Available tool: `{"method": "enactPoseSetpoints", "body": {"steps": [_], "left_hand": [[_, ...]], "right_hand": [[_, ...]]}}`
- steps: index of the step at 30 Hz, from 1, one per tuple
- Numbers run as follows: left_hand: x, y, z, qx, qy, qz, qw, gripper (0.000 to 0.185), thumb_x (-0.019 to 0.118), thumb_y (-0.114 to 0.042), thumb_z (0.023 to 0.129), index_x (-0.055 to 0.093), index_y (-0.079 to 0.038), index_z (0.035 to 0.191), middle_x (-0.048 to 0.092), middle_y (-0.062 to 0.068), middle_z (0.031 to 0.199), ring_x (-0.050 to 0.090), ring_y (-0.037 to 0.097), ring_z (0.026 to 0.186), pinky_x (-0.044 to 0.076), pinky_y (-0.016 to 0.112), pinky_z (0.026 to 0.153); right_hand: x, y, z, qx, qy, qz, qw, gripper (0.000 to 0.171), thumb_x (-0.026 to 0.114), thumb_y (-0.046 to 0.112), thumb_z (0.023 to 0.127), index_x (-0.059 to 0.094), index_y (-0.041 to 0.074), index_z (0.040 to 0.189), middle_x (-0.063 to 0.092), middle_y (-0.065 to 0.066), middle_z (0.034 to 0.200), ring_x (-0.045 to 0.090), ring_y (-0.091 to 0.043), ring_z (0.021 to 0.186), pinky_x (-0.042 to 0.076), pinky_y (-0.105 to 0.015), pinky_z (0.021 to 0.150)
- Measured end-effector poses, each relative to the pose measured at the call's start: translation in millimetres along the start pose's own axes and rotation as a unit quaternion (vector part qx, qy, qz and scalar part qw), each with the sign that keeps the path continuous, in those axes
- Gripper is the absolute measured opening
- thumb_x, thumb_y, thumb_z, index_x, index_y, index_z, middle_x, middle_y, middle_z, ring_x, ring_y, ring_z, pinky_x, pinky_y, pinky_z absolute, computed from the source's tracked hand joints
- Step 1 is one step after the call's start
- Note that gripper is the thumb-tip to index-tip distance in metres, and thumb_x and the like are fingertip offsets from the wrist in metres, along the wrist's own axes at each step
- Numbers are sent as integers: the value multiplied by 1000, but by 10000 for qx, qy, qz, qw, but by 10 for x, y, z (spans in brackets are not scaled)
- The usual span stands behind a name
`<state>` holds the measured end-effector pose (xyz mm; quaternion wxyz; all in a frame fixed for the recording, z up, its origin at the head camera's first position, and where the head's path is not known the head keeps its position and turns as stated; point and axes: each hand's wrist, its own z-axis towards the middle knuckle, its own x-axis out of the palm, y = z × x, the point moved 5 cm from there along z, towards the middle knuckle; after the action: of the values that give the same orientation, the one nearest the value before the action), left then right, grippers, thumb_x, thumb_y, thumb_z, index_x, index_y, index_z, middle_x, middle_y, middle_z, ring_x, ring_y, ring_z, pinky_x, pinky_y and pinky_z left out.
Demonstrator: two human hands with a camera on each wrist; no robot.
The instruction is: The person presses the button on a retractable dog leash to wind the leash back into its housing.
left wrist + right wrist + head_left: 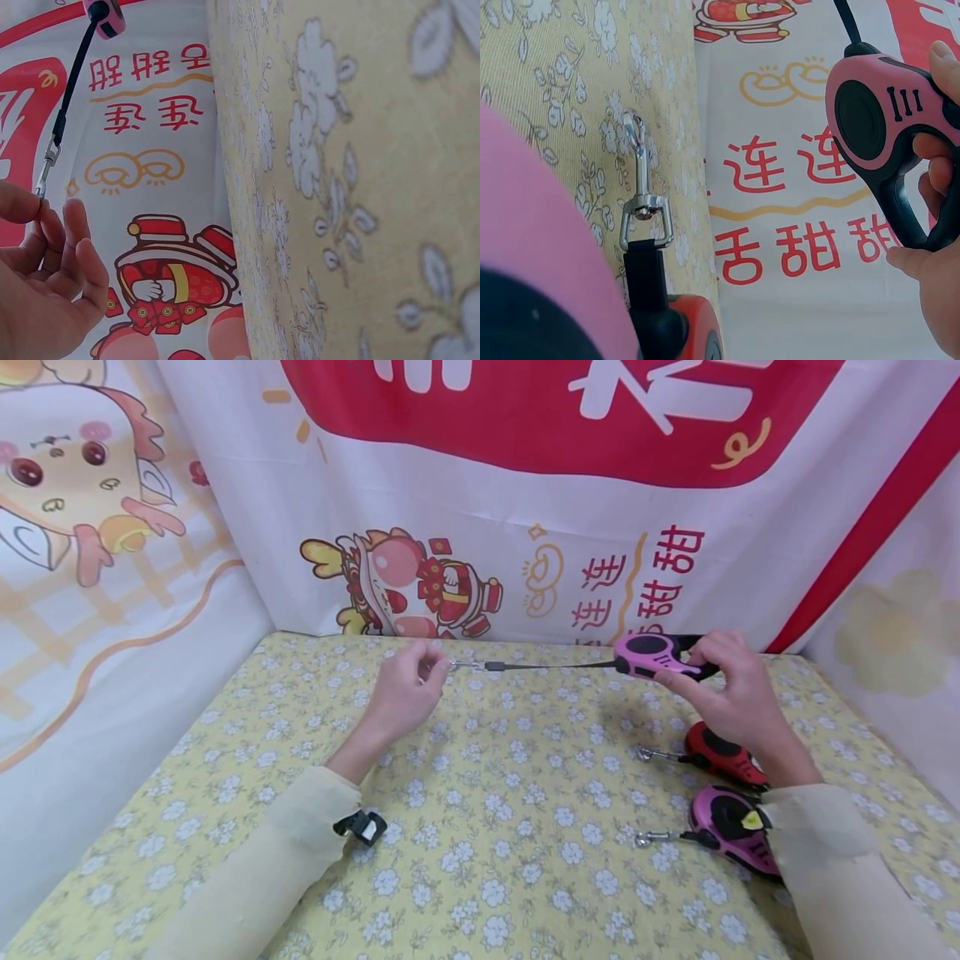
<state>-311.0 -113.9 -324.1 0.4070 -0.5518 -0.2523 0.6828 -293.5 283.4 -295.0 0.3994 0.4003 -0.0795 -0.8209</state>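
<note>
In the head view my right hand [738,697] grips a pink-and-black retractable dog leash [643,654] by its handle, raised above the far part of the table. A thin black strap [551,666] runs out of it, pulled straight toward the left. At the strap's end my left hand [408,689] pinches the silver snap hook [46,169] between thumb and forefinger; the other fingers are loosely bent in the left wrist view. The right wrist view shows fingers [934,169] passing through the black handle loop.
On the right of the flowered tablecloth [480,827] lie a red retractable leash [720,752] and a second pink one [727,827], their snap hooks pointing left. My right sleeve partly covers the pink one. Printed cloth walls [510,568] stand behind and at both sides.
</note>
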Motion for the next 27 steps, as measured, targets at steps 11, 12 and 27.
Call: {"method": "enactPoseSetpoints", "body": {"steps": [11,12,27], "left_hand": [[1,-5,2,102,-73,-2,9999,19,55,-25,109,63,-9,114,66,9,101,64,24,90,56,37,80],[3,-6,2,105,-74,-7,9999,19,54,-25,109,63,-9,114,66,9,101,64,24,90,56,37,80],[14,-38,-23,31,153,-451,9989,21,55,-28,110,64,-11,115,68,9,101,68,32,87,54,34,69]], "right_hand": [[21,52,3,-276,-18,116,9996,39,87,2,81,49,5,77,47,-7,78,38,-10,95,26,-30,83],[25,51,0,-257,-5,108,9996,39,87,2,82,49,5,77,47,-7,78,38,-10,96,26,-30,83],[56,147,8,-293,46,190,9994,38,86,3,83,49,3,79,46,-5,78,38,-10,97,26,-31,84]]}}
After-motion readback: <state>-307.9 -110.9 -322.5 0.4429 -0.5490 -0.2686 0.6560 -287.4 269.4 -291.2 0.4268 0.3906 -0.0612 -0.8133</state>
